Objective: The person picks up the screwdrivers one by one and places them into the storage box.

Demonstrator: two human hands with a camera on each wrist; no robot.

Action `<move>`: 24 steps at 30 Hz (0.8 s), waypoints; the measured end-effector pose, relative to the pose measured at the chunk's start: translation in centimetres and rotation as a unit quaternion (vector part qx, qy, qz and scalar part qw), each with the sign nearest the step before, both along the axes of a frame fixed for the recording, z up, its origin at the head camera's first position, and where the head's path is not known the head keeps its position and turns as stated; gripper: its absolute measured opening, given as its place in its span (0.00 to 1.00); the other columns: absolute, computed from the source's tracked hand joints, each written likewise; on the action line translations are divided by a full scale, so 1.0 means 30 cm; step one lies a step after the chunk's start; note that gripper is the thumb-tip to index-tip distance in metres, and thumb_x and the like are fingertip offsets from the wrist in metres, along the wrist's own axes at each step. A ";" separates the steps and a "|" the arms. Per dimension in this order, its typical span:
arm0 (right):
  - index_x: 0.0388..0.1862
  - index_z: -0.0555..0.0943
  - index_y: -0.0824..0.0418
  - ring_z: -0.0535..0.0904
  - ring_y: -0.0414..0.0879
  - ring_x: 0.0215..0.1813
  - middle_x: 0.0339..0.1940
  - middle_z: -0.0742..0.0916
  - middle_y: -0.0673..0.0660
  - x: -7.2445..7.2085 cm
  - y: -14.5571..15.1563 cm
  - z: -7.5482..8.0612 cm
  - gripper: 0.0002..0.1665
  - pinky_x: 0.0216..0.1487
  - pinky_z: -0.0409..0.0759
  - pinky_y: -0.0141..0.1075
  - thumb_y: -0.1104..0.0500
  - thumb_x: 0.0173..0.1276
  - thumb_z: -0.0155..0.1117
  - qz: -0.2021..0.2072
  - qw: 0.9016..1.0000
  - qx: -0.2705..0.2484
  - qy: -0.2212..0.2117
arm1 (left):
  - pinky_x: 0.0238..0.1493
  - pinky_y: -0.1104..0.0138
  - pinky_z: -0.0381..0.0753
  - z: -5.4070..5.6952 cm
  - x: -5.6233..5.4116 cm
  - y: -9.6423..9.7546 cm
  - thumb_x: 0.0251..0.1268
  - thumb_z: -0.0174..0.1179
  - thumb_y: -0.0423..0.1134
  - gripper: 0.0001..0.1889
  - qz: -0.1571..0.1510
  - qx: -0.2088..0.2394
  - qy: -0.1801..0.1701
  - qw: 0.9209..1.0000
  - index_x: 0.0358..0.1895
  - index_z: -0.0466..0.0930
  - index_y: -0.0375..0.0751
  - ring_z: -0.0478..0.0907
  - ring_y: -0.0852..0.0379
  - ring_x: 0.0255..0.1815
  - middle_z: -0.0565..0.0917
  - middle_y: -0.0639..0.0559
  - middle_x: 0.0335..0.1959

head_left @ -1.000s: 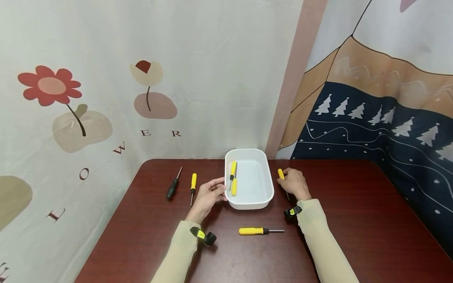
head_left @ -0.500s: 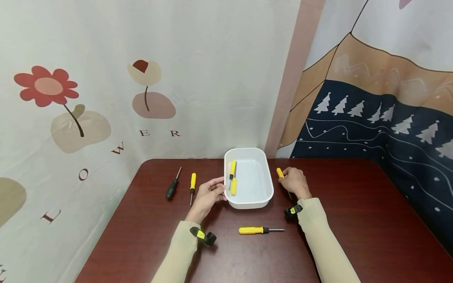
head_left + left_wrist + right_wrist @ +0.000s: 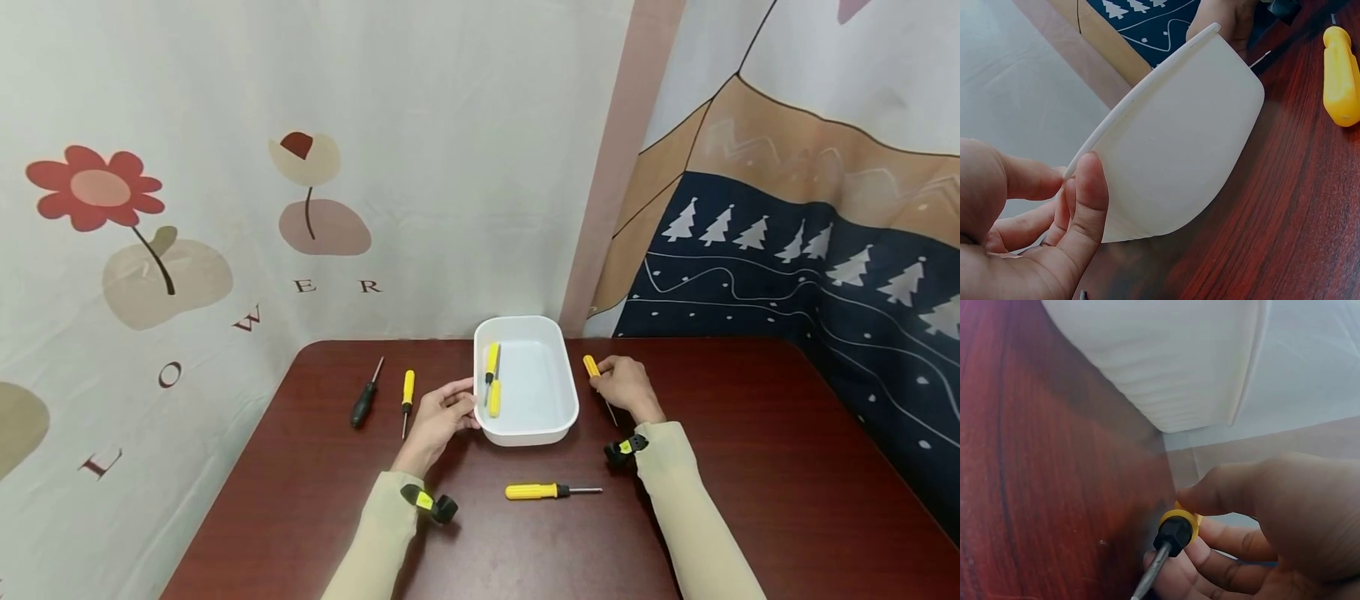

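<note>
My left hand (image 3: 438, 421) pinches the left rim of a white plastic tray (image 3: 528, 437); in the left wrist view its fingertips meet at the rim and outer wall. Two screwdrivers with yellow handles (image 3: 494, 398) lie in the tray along its left side. Just right of the tray, my right hand (image 3: 627, 387) grips another yellow-handled screwdriver (image 3: 592, 365) between thumb and fingers. The right wrist view shows this screwdriver's black collar (image 3: 1174, 535) and metal shaft pointing back toward me, with most of the handle hidden by the fingers.
A yellow screwdriver (image 3: 534, 492) lies crosswise on the dark red table (image 3: 480, 558) in front of the tray. Left of the tray lie a black-handled screwdriver (image 3: 363, 406) and a smaller yellow one (image 3: 408, 388). A printed curtain (image 3: 420, 167) hangs behind the table.
The right hand's screwdriver has shifted slightly left, and more of its shaft shows below the fingers. The left hand stays at the tray rim.
</note>
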State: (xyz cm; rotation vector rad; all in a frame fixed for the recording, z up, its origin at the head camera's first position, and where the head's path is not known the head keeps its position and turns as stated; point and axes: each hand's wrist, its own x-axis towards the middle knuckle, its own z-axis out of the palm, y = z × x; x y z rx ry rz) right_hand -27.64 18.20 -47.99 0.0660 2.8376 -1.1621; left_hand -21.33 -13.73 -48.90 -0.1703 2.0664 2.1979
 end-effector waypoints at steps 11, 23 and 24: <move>0.56 0.80 0.70 0.83 0.48 0.37 0.43 0.87 0.64 -0.001 -0.006 0.024 0.19 0.34 0.79 0.31 0.60 0.71 0.64 0.005 0.999 -0.042 0.013 | 0.32 0.71 0.86 0.004 -0.002 -0.002 0.71 0.60 0.27 0.21 0.000 0.002 0.000 1.000 0.67 0.77 0.33 0.79 0.57 0.30 0.80 0.40 0.43; 0.58 0.80 0.68 0.84 0.47 0.36 0.46 0.87 0.65 0.003 -0.010 0.049 0.20 0.34 0.82 0.31 0.58 0.72 0.64 0.003 0.998 -0.059 0.021 | 0.32 0.71 0.86 -0.001 0.000 -0.003 0.72 0.60 0.27 0.21 0.000 -0.001 -0.002 1.000 0.67 0.77 0.34 0.80 0.57 0.30 0.80 0.39 0.44; 0.58 0.80 0.68 0.84 0.47 0.36 0.46 0.87 0.65 0.003 -0.010 0.052 0.20 0.34 0.82 0.31 0.57 0.72 0.64 0.003 0.998 -0.060 0.022 | 0.32 0.71 0.86 -0.002 0.000 -0.003 0.72 0.60 0.27 0.21 0.001 -0.001 -0.002 1.000 0.67 0.77 0.33 0.79 0.57 0.30 0.80 0.39 0.44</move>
